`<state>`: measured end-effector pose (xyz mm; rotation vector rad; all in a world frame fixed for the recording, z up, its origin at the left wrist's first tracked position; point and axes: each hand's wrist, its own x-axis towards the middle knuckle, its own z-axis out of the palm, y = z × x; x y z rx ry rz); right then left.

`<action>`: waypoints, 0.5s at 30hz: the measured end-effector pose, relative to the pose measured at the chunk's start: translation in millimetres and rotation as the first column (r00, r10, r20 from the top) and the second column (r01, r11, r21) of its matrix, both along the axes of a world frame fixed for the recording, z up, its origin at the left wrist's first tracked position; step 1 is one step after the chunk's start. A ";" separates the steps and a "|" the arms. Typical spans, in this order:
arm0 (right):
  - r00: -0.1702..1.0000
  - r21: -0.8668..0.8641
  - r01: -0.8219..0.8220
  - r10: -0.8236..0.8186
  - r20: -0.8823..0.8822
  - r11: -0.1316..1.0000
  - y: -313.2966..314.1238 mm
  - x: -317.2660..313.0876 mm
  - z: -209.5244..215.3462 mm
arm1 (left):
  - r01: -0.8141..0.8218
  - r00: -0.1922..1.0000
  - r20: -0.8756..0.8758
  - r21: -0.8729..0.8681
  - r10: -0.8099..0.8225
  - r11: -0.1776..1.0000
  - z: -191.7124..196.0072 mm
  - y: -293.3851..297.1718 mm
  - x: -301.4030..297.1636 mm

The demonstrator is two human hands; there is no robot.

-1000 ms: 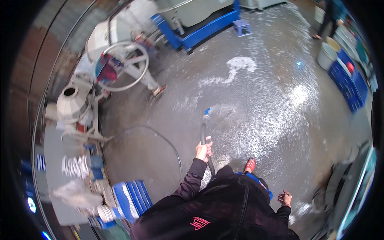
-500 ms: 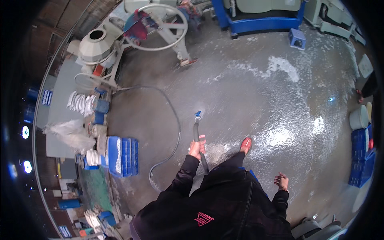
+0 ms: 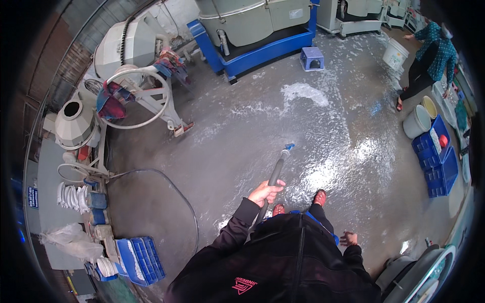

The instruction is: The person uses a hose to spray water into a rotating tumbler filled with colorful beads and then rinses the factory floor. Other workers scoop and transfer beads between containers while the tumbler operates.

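Head view, looking straight down. Left hand point(image 3: 264, 192) wrapped round a grey hose point(image 3: 273, 179), fingers point(image 3: 275, 185) curled tight over it, thumb side up. Hose running forward from the body to a blue nozzle point(image 3: 288, 147), tip low over the wet concrete floor point(image 3: 242, 151), pointing toward a patch of white foam point(image 3: 303, 92). Right hand point(image 3: 348, 238) hanging empty beside the hip, fingers loosely spread, touching nothing. Two feet in red sandals point(image 3: 319, 197) planted on the wet floor just ahead of the dark jacket.

Containers — at the right edge, stacked blue crates point(image 3: 435, 166), the upper one holding pale pieces and a red round thing; contents of the lower ones too small to tell. Just above them a grey bucket point(image 3: 417, 122), inside not visible, and beside it a bucket with a yellowish inside point(image 3: 429, 106). Farther up, a white bucket point(image 3: 395, 53) tilted in front of another person in a teal patterned top point(image 3: 434, 48). Lower left — a blue crate point(image 3: 144, 260) with white pieces along one side, next to stacks of white plates point(image 3: 70, 196). Small blue stool point(image 3: 312, 58) near the big blue-framed machine point(image 3: 257, 30). Thin dark cable point(image 3: 172, 187) curving across the floor at left.
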<state>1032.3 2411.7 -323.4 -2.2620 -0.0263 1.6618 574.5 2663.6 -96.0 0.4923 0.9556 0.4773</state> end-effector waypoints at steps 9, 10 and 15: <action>0.990 0.031 -0.141 0.140 0.017 0.990 89.5 120.4 -6.4 | -0.176 0.978 -0.121 -0.066 0.168 0.982 -3.1 60.0 103.9; 0.989 0.065 -0.148 0.147 0.020 0.987 111.8 139.5 -7.5 | -0.164 0.974 -0.175 -0.086 0.148 0.983 1.2 64.1 118.6; 0.957 0.195 -0.281 0.258 0.135 0.940 225.5 221.4 -4.0 | -0.159 0.943 -0.288 0.053 0.167 0.986 23.9 98.0 203.8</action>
